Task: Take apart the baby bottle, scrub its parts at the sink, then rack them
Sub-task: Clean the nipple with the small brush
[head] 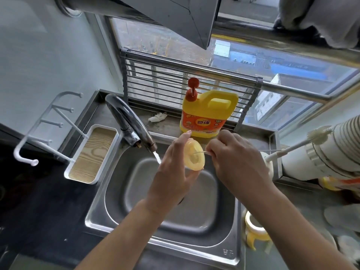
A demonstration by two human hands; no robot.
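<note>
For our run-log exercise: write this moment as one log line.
stage: scrubbing | left hand: holds yellow nipple | right hand: pokes thin brush into it | faucet: running | rack: no parts

I see a pale wall (48,55) upper left | window (243,55) top centre, daylight, buildings outside | grey hood (175,14) at top | dark counter (39,211) lower left | steel ledge (165,125) below the window

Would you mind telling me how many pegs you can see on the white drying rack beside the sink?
5, in a row on the rack: the top peg, then, and the nearest peg. None looks hidden.
</note>
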